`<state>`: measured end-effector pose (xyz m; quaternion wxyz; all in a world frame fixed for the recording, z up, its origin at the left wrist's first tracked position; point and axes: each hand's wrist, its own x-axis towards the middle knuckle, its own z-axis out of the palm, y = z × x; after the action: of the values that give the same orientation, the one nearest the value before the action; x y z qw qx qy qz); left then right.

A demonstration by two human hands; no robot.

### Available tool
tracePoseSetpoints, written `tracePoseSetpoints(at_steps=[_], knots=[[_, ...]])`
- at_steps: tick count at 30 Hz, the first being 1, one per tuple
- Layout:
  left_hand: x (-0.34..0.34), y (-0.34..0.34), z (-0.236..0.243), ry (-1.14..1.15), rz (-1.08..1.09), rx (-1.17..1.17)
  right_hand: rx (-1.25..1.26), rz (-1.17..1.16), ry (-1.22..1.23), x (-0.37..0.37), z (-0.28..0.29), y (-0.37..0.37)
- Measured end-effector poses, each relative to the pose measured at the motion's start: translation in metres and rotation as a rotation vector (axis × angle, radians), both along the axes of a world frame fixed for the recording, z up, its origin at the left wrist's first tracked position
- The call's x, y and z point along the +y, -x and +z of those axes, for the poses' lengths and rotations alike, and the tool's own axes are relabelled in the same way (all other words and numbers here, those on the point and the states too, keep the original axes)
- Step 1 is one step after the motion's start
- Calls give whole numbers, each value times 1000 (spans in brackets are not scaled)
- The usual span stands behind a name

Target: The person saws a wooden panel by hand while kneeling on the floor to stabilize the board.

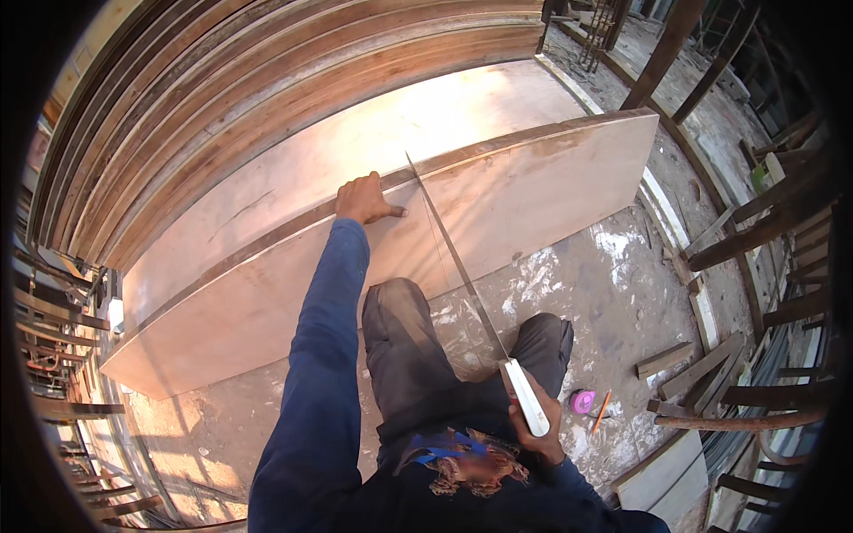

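The crouching person has plenty close by: a tall stack of boards (293, 89) looms behind the work, with a pale panel (258, 191) between it and the wooden board (551, 169) standing on edge before the knees. The left hand (362, 198) clasps that board's top edge, fingers over it and thumb on the near face. The right hand (533, 413) is wrapped around the white handle of a long saw (462, 271), whose blade slants up between the knees and across the board's top edge; I can't tell whether its teeth touch. A pink tape measure (583, 401) and an orange pencil (601, 412) lie on the floor (613, 302) by the right knee, with wood scraps (702, 369) farther right. The dark shirt carries a colourful print (471, 462), partly creased, and any lettering there is unclear.
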<state>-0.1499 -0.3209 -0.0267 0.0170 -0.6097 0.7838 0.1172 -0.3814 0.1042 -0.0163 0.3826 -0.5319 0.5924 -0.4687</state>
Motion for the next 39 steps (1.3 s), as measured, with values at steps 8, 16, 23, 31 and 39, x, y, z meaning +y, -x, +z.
tracePoseSetpoints(at_steps=[8,16,23,31,39], knots=[[13,0,16,68,-29,4,-131,-49,309,-253,-65,-42],[-7,-2,-3,12,9,3,-78,-42,27,-22,10,-6],[3,-8,2,64,-53,3,-136,0,314,-244,-37,-40],[-28,-24,0,-139,-150,-55,-127,10,421,-250,-24,-51],[-28,-21,-2,-75,53,-22,-128,1,248,-187,-59,-30]])
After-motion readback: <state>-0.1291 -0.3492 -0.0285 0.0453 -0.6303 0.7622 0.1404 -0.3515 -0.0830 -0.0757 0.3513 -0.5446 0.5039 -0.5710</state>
